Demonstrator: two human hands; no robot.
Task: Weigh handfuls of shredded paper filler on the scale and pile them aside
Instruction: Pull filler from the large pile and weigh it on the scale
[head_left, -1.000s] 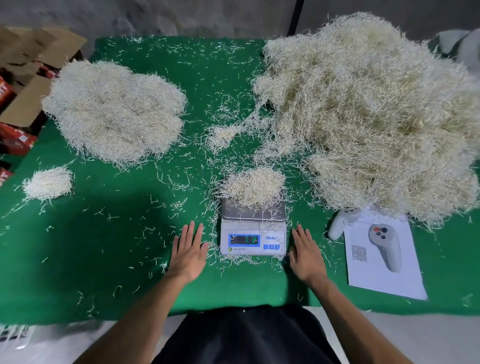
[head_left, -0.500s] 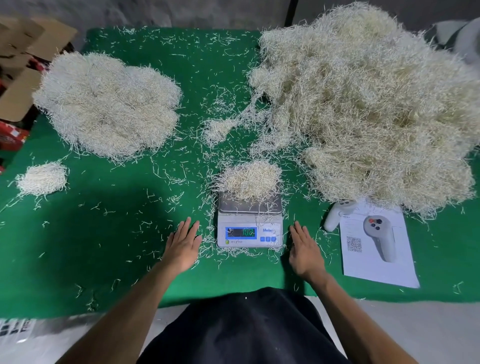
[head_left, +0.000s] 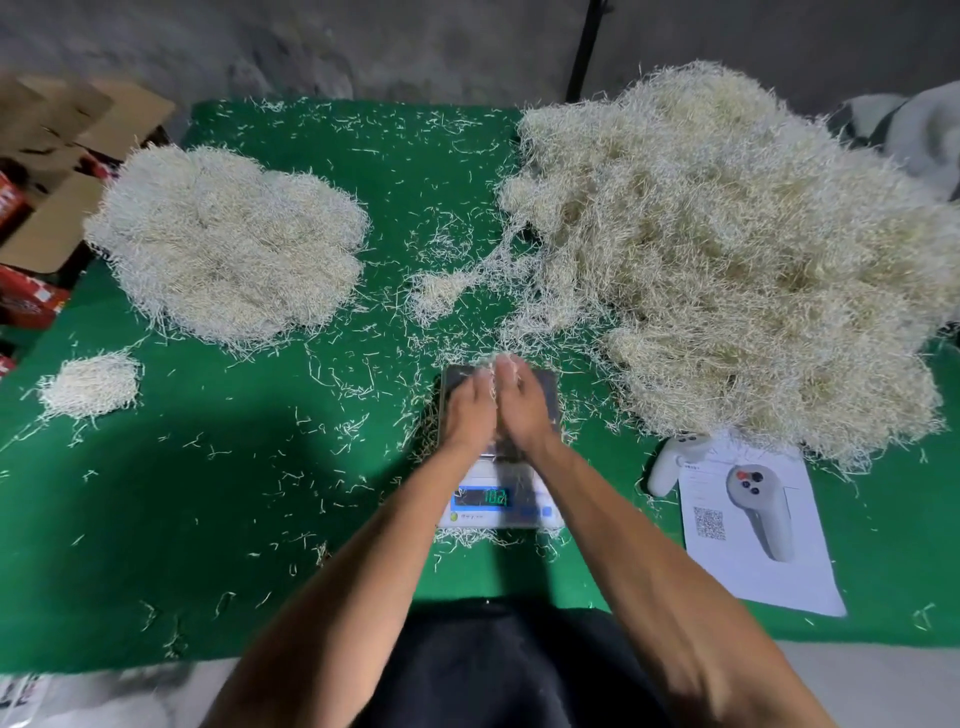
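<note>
A small digital scale (head_left: 498, 512) with a lit blue display stands at the front middle of the green table (head_left: 234, 519). Over its steel platform, my left hand (head_left: 467, 413) and my right hand (head_left: 522, 408) are cupped together around the handful of shredded paper (head_left: 503, 364); only a few strands show past my fingertips. A big loose heap of shredded paper (head_left: 727, 249) fills the right side. A flatter weighed pile (head_left: 228, 239) lies at the back left, and a small pile (head_left: 91, 384) sits near the left edge.
Two white controllers (head_left: 758, 512) lie by a printed sheet (head_left: 779, 566) right of the scale. Cardboard boxes (head_left: 62, 171) stand off the table's left. A small clump (head_left: 441, 291) and loose strands are scattered over the cloth.
Both hands left the cloth beside the scale and closed in over the platform, gathering the handful between them. The handful, plainly visible before, is now mostly covered.
</note>
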